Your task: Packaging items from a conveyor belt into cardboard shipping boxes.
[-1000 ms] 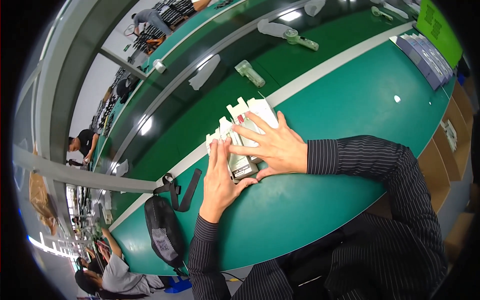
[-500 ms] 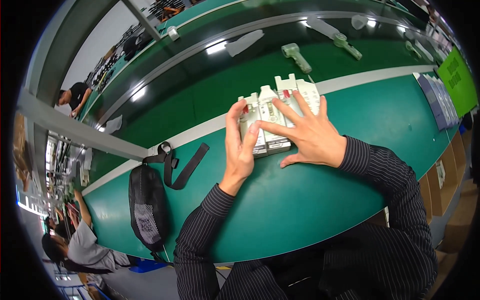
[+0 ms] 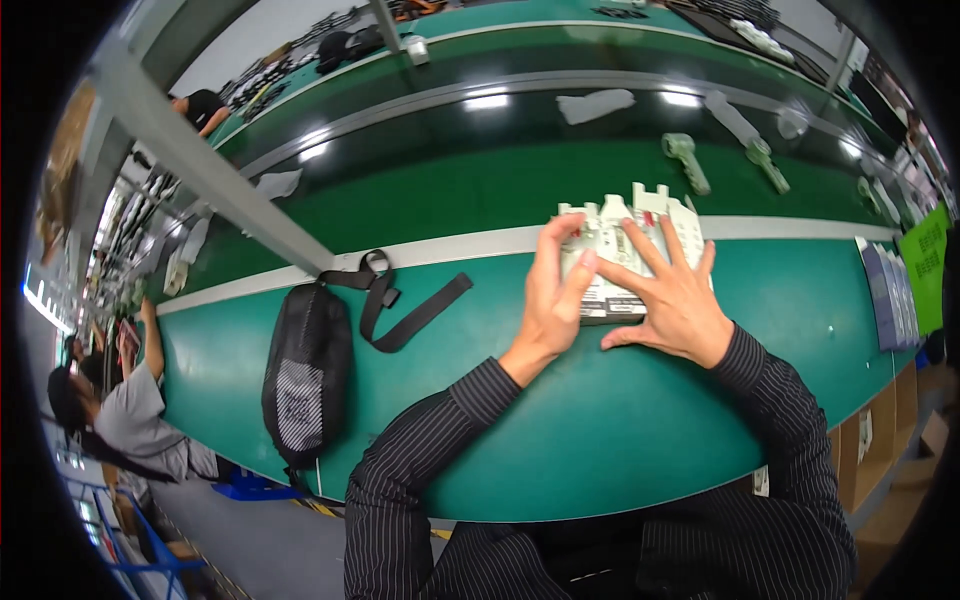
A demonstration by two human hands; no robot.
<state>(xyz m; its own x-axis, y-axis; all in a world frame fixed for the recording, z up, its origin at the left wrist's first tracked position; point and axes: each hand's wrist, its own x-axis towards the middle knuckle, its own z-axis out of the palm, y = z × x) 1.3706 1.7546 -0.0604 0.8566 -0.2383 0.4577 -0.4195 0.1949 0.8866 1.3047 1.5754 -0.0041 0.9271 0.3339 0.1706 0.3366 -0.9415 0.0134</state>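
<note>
Several small white printed cardboard boxes (image 3: pixel 618 293) lie side by side on the green table, their end flaps sticking up at the far side. Around the leftmost box curls my left hand (image 3: pixel 552 295), its index finger near the far flaps and its thumb on the upper face. My right hand (image 3: pixel 675 305) rests across the boxes with its fingers spread wide, its thumb out at the near edge. Small red and pale green bits show through the open ends. What lies under my palms is hidden.
Left on the table lies a black mesh bag (image 3: pixel 308 375) with a loose strap (image 3: pixel 425 315). Dark blue boxes (image 3: pixel 885 295) and a bright green sheet (image 3: pixel 925 270) stand at the right. Pale green handheld devices (image 3: pixel 687 163) lie on the conveyor. A grey post (image 3: pixel 215 160) rises at left, near a co-worker (image 3: pixel 135 410).
My view has turned, so the table and boxes sit farther right and lower in the picture. Both hands stay on the boxes in nearly the same pose.
</note>
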